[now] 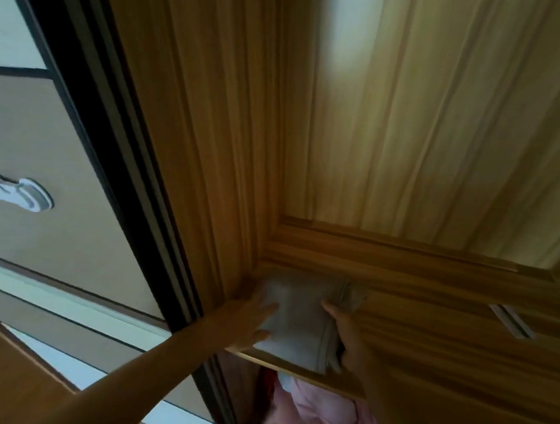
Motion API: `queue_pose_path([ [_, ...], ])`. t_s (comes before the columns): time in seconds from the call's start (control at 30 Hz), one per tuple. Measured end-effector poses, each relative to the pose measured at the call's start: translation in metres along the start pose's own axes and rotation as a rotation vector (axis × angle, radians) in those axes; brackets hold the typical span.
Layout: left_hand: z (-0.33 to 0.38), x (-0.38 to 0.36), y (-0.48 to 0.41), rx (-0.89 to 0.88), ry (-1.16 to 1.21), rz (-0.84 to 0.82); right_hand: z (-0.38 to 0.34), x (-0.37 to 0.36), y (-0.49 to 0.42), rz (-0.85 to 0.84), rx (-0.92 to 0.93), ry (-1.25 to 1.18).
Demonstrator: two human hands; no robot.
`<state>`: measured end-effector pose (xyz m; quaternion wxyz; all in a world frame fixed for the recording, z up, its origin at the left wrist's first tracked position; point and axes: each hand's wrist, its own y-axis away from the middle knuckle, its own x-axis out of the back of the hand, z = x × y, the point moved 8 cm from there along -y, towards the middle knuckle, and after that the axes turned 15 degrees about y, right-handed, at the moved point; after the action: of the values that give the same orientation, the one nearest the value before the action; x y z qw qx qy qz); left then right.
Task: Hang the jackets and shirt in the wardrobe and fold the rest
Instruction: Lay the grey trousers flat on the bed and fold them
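A folded grey garment (298,324) lies on a wooden shelf (298,375) inside the wardrobe, in its left corner. My left hand (252,318) lies flat on the garment's left side with fingers spread. My right hand (346,334) holds the garment's right edge, thumb on top and the other fingers hidden beside the folds. Below the shelf a pink garment (322,414) hangs with something red (269,385) to its left.
The wardrobe's wooden side wall (210,142) and panelled wooden surfaces (441,123) rise above the shelf. A dark door frame (106,142) borders it on the left. A white handle (14,194) sits on a beige panel at far left.
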<state>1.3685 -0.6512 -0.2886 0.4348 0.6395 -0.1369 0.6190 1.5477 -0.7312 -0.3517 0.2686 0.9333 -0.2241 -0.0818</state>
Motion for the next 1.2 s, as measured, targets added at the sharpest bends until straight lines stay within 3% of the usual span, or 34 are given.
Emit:
queue_pose_path([
  [0.1, -0.018, -0.005, -0.001, 0.058, -0.019, -0.023, 0.026, 0.008, -0.029, 0.041, 0.024, 0.144],
  [0.33, -0.024, -0.026, -0.007, 0.069, -0.076, -0.049, -0.023, -0.025, -0.008, 0.129, 0.26, 0.879],
  [0.43, -0.029, -0.031, -0.017, 0.087, -0.084, 0.006, -0.03, -0.008, -0.019, 0.433, 0.274, 1.257],
  [0.5, -0.032, -0.033, -0.021, 0.091, -0.065, 0.007, -0.049, -0.003, -0.007, 0.622, 0.479, 1.334],
  [0.53, -0.034, -0.035, -0.023, 0.094, -0.053, 0.005, -0.052, -0.008, -0.005, 0.623, 0.608, 1.362],
  [0.6, -0.035, -0.037, -0.026, 0.087, -0.023, 0.022, -0.037, -0.021, -0.013, 0.462, 0.715, 1.496],
  [0.73, -0.037, -0.041, -0.028, 0.097, 0.037, 0.024, 0.005, -0.029, -0.042, 0.193, 0.642, 1.584],
  [0.97, -0.028, -0.034, -0.017, 0.129, 0.077, 0.008, -0.014, -0.029, -0.031, 0.185, 0.61, 1.662],
  [1.1, -0.019, -0.024, -0.009, 0.191, 0.258, 0.017, -0.042, -0.043, -0.003, 0.23, 0.727, 1.619],
  [1.2, -0.013, -0.021, 0.012, 0.173, 0.415, 0.1, -0.05, -0.061, 0.023, 0.145, 0.731, 1.549],
])
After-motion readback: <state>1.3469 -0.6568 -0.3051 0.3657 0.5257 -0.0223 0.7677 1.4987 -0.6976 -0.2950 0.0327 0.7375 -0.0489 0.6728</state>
